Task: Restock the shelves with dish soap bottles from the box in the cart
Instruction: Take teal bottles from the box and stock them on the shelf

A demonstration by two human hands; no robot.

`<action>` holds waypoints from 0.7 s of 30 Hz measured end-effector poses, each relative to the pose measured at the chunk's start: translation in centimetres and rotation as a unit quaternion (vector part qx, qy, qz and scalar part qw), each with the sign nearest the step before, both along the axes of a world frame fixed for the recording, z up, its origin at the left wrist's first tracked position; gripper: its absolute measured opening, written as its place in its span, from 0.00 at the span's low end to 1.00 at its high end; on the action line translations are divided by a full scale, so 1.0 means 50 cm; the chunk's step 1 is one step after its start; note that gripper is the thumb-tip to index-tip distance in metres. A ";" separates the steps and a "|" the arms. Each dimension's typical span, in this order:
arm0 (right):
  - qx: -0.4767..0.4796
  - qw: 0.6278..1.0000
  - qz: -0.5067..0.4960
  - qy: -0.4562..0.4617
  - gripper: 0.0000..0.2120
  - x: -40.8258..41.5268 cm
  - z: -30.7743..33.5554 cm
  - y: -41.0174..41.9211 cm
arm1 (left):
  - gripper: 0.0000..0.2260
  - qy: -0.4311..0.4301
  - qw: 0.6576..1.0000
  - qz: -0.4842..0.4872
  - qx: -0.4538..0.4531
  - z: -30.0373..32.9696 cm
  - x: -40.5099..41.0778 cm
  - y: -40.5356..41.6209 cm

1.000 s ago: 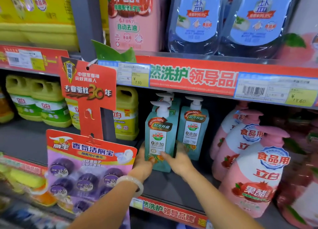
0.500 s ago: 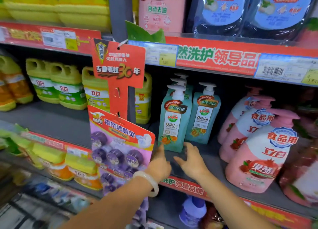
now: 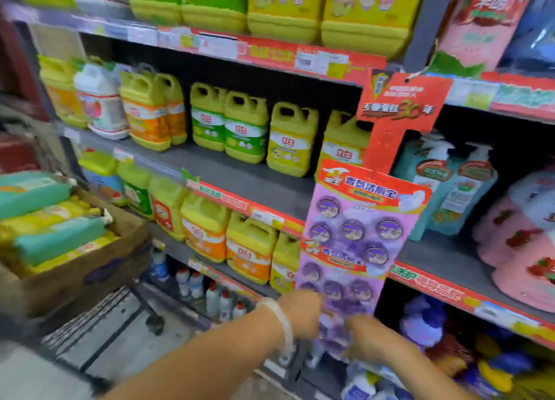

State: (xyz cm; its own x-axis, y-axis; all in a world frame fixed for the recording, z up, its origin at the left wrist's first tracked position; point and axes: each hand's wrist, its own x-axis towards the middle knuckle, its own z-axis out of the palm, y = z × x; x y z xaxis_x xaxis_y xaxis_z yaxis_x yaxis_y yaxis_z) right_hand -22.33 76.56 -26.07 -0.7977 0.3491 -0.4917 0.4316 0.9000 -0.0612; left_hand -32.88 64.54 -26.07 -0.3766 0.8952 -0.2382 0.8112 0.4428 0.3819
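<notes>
Shelves, centre frame: partly stocked, gaps remain. Box in cart, left edge: holds several bottles, so restocking looks unfinished. 2 teal pump bottles shelved, right. Left hand, right hand, bottom centre: empty; finger positions blurred, cannot tell.

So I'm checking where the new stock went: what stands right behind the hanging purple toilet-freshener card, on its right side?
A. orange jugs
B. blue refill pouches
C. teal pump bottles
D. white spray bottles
C: two teal pump bottles with white pump heads stand on the grey shelf just right of the purple card, with pink bottles further right.
</notes>
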 end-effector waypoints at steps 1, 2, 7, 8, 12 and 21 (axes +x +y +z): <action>-0.001 1.000 0.013 0.003 0.17 -0.024 -0.007 -0.046 | 0.15 0.022 1.000 0.020 -0.004 -0.004 -0.016 -0.052; -0.001 1.000 0.025 0.004 0.12 -0.049 -0.013 -0.085 | 0.15 0.045 0.998 0.038 -0.012 -0.008 -0.030 -0.096; -0.052 0.989 0.132 0.046 0.12 -0.204 -0.002 -0.339 | 0.18 0.048 0.981 0.166 -0.083 -0.038 -0.136 -0.370; -0.065 0.985 0.149 0.049 0.16 -0.242 -0.004 -0.388 | 0.17 0.041 0.977 0.189 -0.087 -0.036 -0.152 -0.425; -0.045 0.973 0.226 0.020 0.18 -0.369 -0.016 -0.576 | 0.17 0.037 0.946 0.312 -0.074 -0.036 -0.194 -0.624; -0.106 0.937 0.330 0.037 0.21 -0.621 -0.086 -0.853 | 0.18 0.057 0.893 0.439 -0.080 -0.082 -0.368 -0.916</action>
State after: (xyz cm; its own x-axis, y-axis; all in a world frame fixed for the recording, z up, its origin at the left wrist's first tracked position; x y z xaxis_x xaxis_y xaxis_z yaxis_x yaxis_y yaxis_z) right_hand -53.37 33.88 -30.39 -0.8401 -0.3317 -0.4292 -0.2271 0.9337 -0.2769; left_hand -51.28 18.73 -30.15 -0.9466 0.2017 -0.2516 0.1548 0.9687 0.1942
